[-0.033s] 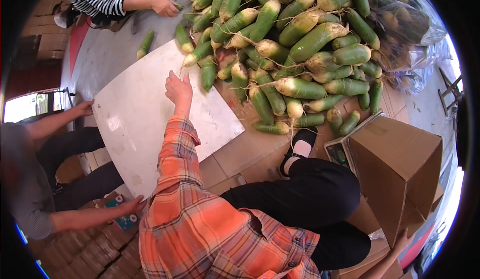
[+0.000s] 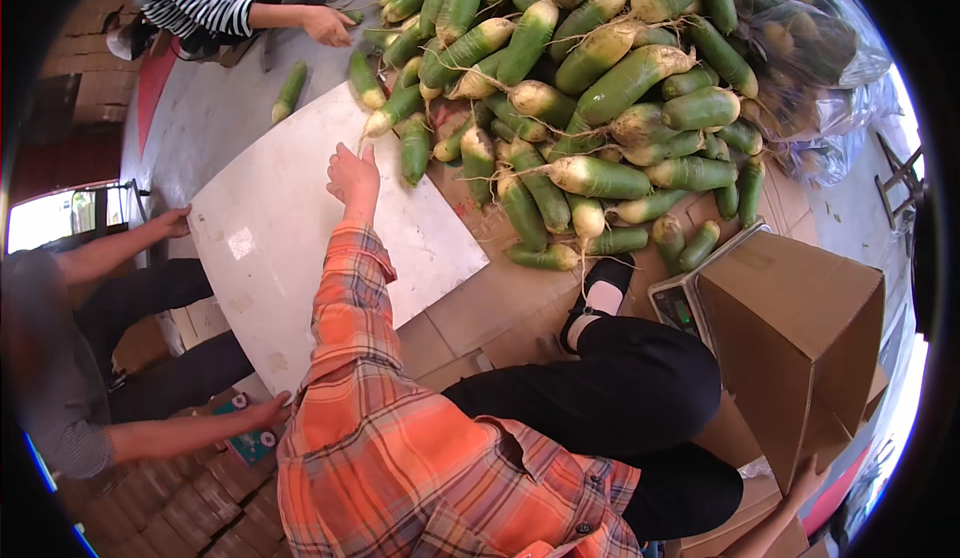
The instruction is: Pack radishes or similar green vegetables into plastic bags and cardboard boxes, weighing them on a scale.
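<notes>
My left hand [image 2: 354, 178] reaches out over a smooth white board [image 2: 290, 228], fingers apart and nothing held. Just beyond it lie the nearest green radishes [image 2: 415, 148] of a big heap; one thin root comes close to my fingertips. Whether my palm touches the board I cannot tell. At the lower right my right hand [image 2: 808, 480] grips the lower edge of a cardboard box [image 2: 790, 288] tipped on its side. Its fingers are partly hidden against the cardboard. The box rests by a scale [image 2: 675, 308] with a dark display.
A person at the left holds the board's edge with two hands [image 2: 265, 413]. Another person's hand [image 2: 328, 25] is at the top left, near a loose radish [image 2: 290, 93]. Clear plastic bags [image 2: 815, 38] stand behind the heap. Flattened cardboard [image 2: 470, 308] covers the floor.
My left hand has shifted very slightly left. The white board and the left person's far hand have moved a little. My right hand and the box look the same.
</notes>
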Demonstrator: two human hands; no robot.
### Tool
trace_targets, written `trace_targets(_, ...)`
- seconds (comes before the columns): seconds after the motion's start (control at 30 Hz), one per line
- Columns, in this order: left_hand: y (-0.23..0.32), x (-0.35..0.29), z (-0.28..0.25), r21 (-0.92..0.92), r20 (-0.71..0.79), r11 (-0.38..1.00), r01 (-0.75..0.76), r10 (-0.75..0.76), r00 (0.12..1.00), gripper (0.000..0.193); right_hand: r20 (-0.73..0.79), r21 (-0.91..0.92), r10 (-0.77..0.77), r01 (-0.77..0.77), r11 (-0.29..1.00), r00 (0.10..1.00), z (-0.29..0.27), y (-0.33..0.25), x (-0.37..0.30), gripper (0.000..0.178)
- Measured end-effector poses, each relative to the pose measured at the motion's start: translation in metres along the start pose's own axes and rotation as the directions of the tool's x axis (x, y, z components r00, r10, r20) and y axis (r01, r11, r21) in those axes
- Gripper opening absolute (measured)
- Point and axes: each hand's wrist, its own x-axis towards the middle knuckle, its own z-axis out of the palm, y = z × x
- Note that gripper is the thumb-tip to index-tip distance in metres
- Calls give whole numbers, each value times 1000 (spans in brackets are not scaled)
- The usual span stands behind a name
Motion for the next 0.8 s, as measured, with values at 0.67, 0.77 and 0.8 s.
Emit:
trace_targets(0.67,198,67,-157,-933,121,350,-82,521,845,37,-9,87,71,-70,994,997,16,30,6,54)
trace_targets(0.77,262,59,-209,-994,15,95,-52,594,804,33,-42,47,87,-85,995,995,11,23,1,53)
trace_targets(0.8,273,65,-215,-996,-26,47,-72,641,767,33,-23,97,78,-75,992,997,11,22,2,53)
